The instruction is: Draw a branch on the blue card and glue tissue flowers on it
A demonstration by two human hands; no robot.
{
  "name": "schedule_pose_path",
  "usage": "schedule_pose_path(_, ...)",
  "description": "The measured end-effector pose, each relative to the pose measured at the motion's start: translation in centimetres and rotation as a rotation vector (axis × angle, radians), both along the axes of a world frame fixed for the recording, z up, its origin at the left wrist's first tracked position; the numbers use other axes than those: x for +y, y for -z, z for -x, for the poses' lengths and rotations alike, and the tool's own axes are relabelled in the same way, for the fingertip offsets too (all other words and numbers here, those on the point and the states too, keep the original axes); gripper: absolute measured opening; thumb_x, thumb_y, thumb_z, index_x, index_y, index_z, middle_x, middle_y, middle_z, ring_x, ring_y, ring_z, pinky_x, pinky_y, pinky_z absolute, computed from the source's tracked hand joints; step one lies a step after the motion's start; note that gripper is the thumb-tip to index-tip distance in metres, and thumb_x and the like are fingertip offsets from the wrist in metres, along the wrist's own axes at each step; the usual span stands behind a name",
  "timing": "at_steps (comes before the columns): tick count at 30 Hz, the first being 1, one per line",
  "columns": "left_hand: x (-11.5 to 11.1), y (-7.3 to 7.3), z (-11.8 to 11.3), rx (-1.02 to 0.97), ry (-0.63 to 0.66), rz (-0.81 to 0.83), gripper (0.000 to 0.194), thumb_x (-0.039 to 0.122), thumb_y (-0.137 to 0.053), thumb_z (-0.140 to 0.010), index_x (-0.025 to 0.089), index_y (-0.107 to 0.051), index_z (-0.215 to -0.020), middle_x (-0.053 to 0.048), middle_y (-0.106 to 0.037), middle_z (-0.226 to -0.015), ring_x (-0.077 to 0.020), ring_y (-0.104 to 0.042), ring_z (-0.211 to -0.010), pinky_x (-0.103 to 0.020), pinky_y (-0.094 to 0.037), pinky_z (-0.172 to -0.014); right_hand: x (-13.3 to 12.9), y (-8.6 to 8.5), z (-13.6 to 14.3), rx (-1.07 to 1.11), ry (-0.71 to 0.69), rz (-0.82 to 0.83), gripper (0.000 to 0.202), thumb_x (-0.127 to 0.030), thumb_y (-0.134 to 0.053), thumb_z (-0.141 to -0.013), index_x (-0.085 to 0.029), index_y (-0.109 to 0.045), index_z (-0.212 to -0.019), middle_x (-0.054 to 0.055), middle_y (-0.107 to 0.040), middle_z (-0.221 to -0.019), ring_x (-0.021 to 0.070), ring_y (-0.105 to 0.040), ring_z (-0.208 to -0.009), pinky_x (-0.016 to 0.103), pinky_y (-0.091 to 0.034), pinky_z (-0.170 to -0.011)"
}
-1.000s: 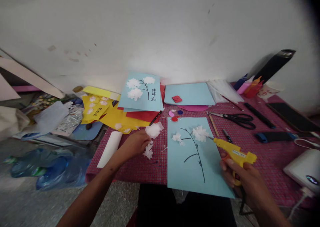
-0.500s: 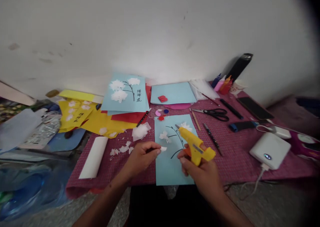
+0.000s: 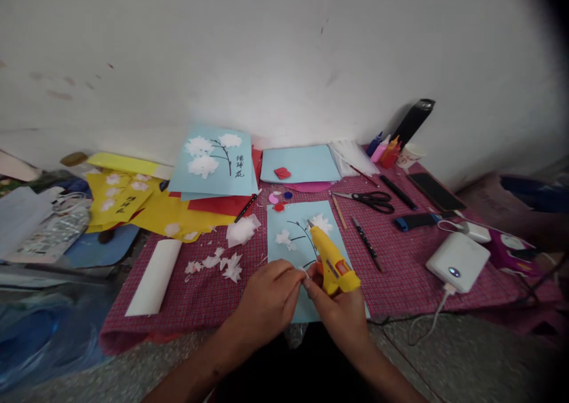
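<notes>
My right hand [image 3: 340, 308] is closed on a yellow glue gun [image 3: 331, 258], its nozzle pointing away from me over the light blue sheet [image 3: 284, 210]. Closed in a pinch, my left hand [image 3: 273, 293] meets my right thumb and fingertips. Between them shows a small bit of white tissue paper [image 3: 301, 269], mostly covered by the fingers. Beneath both hands, the blue sheet carries drawn dark branches, a small white paper flower [image 3: 285, 239] and a fuller white flower [image 3: 322, 223] near its upper right. Crumpled tissue pieces [image 3: 217, 261] lie left of the sheet.
At the back left stands a blue card [image 3: 211, 166] with white flowers and handwriting. Scissors [image 3: 373, 200], a pen [image 3: 367, 244], a box cutter [image 3: 415, 221] and a white power bank [image 3: 460, 264] lie to the right. A white paper roll [image 3: 155, 278] is left; paint bottles [image 3: 386, 150] stand behind.
My left hand has moved right with the tissue piece and now meets my right hand. The glue gun has shifted slightly left and turned. The whole view has swung a little to the right.
</notes>
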State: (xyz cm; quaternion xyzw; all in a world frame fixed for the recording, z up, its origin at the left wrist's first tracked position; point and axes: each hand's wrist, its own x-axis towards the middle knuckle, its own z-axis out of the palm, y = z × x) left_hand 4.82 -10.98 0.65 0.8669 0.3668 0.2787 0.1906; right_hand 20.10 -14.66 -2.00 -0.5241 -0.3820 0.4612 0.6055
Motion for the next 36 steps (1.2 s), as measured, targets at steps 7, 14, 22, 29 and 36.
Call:
schedule_pose_path(7, -0.3, -0.3, -0.1, -0.184, -0.086, 0.166, 0.033, 0.013, -0.057, -0.090, 0.023, -0.062, -0.121, -0.006, -0.065, -0.107, -0.0179, -0.061, -0.094, -0.035, -0.052, -0.086, -0.1, -0.4, -0.6, 0.072, -0.013, 0.035, 0.029, -0.030, -0.075, -0.082, -0.021, -0.056, -0.102, -0.003, -0.061, -0.074, 0.0094, -0.052, -0.054, 0.022, -0.045, -0.049)
schedule_pose_path(14, -0.4, 0.1, -1.1, -0.490, -0.103, 0.777, 0.038, 0.016, -0.066, -0.079, 0.021, -0.064, -0.117, -0.002, -0.070, -0.092, -0.0149, -0.065, -0.081, -0.028, -0.054, -0.075, -0.1, -0.2, -0.9, 0.208, -0.044, 0.018, 0.032, -0.028, -0.074, -0.084, -0.022, -0.053, -0.108, -0.005, -0.061, -0.076, 0.0074, -0.051, -0.051, 0.021, -0.044, -0.047)
schedule_pose_path(22, 0.9, -0.3, -0.7, -0.402, -0.142, 0.650, 0.013, 0.028, -0.064, -0.087, 0.019, -0.073, -0.089, -0.002, -0.072, -0.082, -0.0146, -0.064, -0.076, -0.026, -0.050, -0.072, -0.1, 1.0, -1.2, 0.167, -0.048, 0.054, 0.031, -0.031, -0.076, -0.082, -0.020, -0.058, -0.104, -0.002, -0.064, -0.077, 0.0091, -0.052, -0.051, 0.023, -0.043, -0.046)
schedule_pose_path(29, 11.0, -0.5, 1.5, -0.049, 0.026, 0.384, 0.013, 0.024, -0.059, -0.090, 0.020, -0.071, -0.092, -0.002, -0.072, -0.089, -0.0156, -0.063, -0.082, -0.028, -0.048, -0.078, 0.3, 2.2, -7.2, 0.074, 0.200, 0.130, 0.030, -0.035, -0.081, -0.075, -0.018, -0.062, -0.090, -0.002, -0.061, -0.064, 0.0096, -0.049, -0.048, 0.023, -0.040, -0.045)
schedule_pose_path(36, 19.6, 0.0, -1.7, 0.268, 0.575, 0.307, 0.021, 0.017, -0.052, -0.093, 0.020, -0.072, -0.093, -0.005, -0.071, -0.090, -0.0177, -0.061, -0.093, -0.029, -0.046, -0.086, 0.8, 3.6, -10.3, 0.081, 0.290, 0.210, 0.034, -0.042, -0.082, -0.071, -0.017, -0.064, -0.086, -0.003, -0.054, -0.054, 0.0101, -0.044, -0.046, 0.023, -0.033, -0.042)
